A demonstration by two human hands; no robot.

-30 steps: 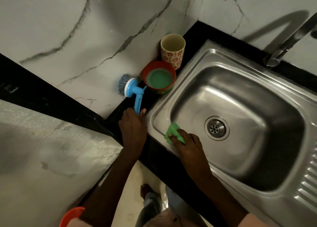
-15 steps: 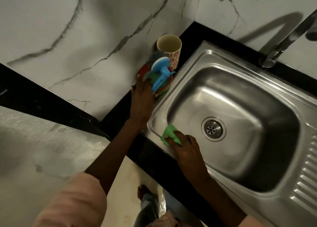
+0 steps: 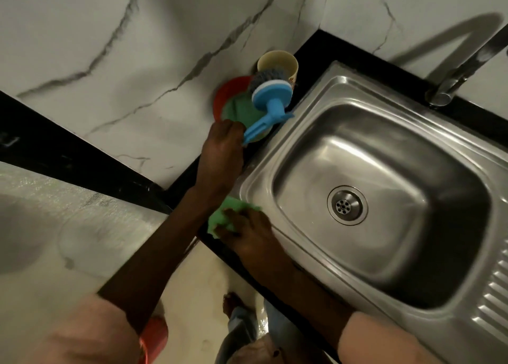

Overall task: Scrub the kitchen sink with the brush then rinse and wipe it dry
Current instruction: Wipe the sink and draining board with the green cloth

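My left hand (image 3: 220,154) grips the blue handle of a dish brush (image 3: 270,97), whose grey bristles point away over a red bowl (image 3: 229,88) of green soap. My right hand (image 3: 247,231) presses a green cloth (image 3: 220,220) onto the front left rim of the steel sink (image 3: 384,198). The sink basin looks dry, with its drain (image 3: 346,205) in the middle.
A patterned cream cup (image 3: 276,61) stands behind the red bowl in the corner. The tap (image 3: 461,69) rises at the back right. Marble wall tiles enclose the black countertop (image 3: 178,185). A ribbed drainboard (image 3: 494,303) lies at the right.
My left hand carried the brush from beside the bowl to over it and turned the head toward the cup. My right hand slid the cloth left along the rim.
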